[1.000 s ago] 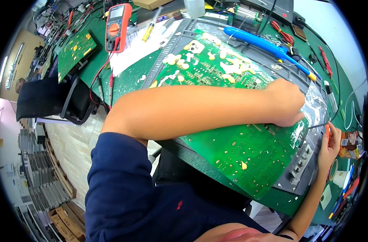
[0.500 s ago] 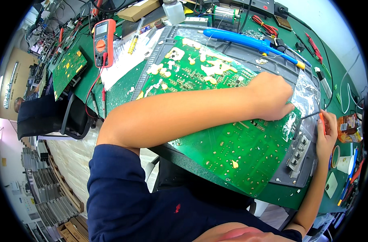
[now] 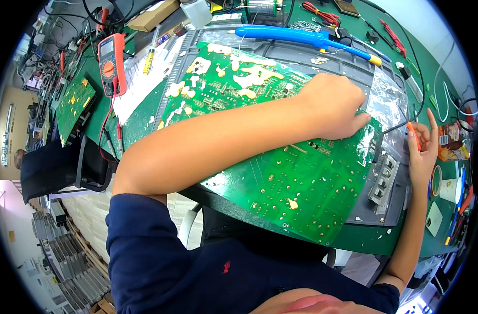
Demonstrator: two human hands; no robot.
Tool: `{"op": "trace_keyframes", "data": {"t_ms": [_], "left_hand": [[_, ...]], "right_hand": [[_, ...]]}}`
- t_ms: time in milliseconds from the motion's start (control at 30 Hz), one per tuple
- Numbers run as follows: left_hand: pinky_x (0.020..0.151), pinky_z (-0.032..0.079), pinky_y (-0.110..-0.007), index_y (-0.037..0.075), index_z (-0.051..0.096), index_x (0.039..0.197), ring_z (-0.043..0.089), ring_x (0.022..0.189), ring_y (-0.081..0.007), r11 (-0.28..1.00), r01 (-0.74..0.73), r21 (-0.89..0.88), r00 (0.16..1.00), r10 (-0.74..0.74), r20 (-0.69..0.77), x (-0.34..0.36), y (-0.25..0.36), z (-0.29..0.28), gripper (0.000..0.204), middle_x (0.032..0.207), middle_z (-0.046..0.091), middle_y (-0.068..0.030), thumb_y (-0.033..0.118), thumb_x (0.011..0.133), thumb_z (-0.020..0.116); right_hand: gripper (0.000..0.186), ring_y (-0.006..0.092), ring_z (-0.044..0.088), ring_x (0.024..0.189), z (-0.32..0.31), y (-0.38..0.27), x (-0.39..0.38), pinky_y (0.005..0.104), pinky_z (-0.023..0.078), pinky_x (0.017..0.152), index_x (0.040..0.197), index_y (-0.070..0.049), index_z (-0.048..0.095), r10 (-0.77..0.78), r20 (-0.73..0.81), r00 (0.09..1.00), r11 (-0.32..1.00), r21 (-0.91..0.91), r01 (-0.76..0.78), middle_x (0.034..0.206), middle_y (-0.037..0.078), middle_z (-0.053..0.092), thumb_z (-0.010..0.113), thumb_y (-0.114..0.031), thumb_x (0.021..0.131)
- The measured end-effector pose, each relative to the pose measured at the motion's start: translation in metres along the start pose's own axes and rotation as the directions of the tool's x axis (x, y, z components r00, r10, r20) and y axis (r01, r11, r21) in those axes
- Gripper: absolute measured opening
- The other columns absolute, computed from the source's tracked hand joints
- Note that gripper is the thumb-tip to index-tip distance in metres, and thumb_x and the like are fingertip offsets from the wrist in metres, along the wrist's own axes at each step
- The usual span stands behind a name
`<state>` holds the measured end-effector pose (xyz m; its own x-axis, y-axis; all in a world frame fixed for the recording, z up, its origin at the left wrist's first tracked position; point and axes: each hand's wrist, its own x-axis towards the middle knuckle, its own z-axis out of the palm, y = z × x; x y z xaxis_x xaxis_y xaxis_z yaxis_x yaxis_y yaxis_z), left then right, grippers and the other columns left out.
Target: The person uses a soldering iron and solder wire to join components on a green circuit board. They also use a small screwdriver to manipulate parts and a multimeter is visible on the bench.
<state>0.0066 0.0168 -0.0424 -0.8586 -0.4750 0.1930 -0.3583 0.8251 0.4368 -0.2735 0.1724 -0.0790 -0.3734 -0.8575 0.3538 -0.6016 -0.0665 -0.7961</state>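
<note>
A large green circuit board [image 3: 281, 178] lies slantwise across the bench, dotted with solder joints and cream-coloured blobs along its far side. My left arm reaches across it. My left hand [image 3: 333, 107] is closed at the board's far right edge, its thumb on the board; the curled fingertips are hidden. To the right of the board, my right hand [image 3: 423, 149] holds a slim orange-handled tool [image 3: 414, 136] with a thin dark shaft pointing toward the board. Its index finger is stretched upward. What kind of tool it is, I cannot make out.
A grey mat [image 3: 391, 209] lies under the board, with a metal part [image 3: 384, 180] on it. Behind lies a blue solder sucker [image 3: 296, 36]. A red multimeter [image 3: 112, 65] sits at the left, a second board [image 3: 75, 110] beyond it. Tape and tools crowd the right side.
The whole view has shifted, so the bench appears farther left and higher. My right index finger has straightened upward while the tool stays in that hand. My left hand keeps its place on the board.
</note>
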Motion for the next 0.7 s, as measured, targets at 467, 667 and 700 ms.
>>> {"op": "trace_keyframes", "data": {"t_ms": [467,667,700], "left_hand": [[0.076,0.056,-0.05,0.007,0.076,0.098,0.071,0.08,-0.0388,1.0,0.018,0.015,1.0,-0.018,0.015,0.0,0.001,-0.003,0.039,0.078,0.072,-0.0178,0.043,0.093,0.066],[0.075,0.056,-0.05,0.006,0.077,0.096,0.071,0.08,-0.0388,1.0,0.027,0.005,1.0,-0.027,0.009,-0.002,0.0,-0.003,0.039,0.078,0.072,-0.0177,0.043,0.093,0.065],[0.075,0.056,-0.05,0.006,0.076,0.096,0.071,0.08,-0.0387,1.0,0.028,0.002,1.0,-0.028,0.007,-0.003,0.0,-0.003,0.039,0.078,0.072,-0.0177,0.043,0.093,0.065]], "right_hand": [[0.039,0.0161,0.066,0.116,-0.004,0.003,-0.003,0.0288,0.048,0.104,0.138,0.002,0.061,0.039,0.026,0.999,0.995,-0.091,-0.036,0.124,0.013,0.07,0.063,-0.003,0.099],[0.037,0.0183,0.064,0.122,-0.006,0.008,-0.001,0.0311,0.045,0.108,0.136,0.004,0.062,0.036,0.069,0.997,0.994,-0.103,-0.028,0.13,0.013,0.068,0.061,-0.002,0.099],[0.038,0.0186,0.063,0.123,-0.006,0.01,-0.001,0.0313,0.044,0.109,0.136,0.004,0.062,0.031,0.066,0.997,0.994,-0.104,-0.024,0.131,0.013,0.068,0.06,-0.001,0.098]]}}
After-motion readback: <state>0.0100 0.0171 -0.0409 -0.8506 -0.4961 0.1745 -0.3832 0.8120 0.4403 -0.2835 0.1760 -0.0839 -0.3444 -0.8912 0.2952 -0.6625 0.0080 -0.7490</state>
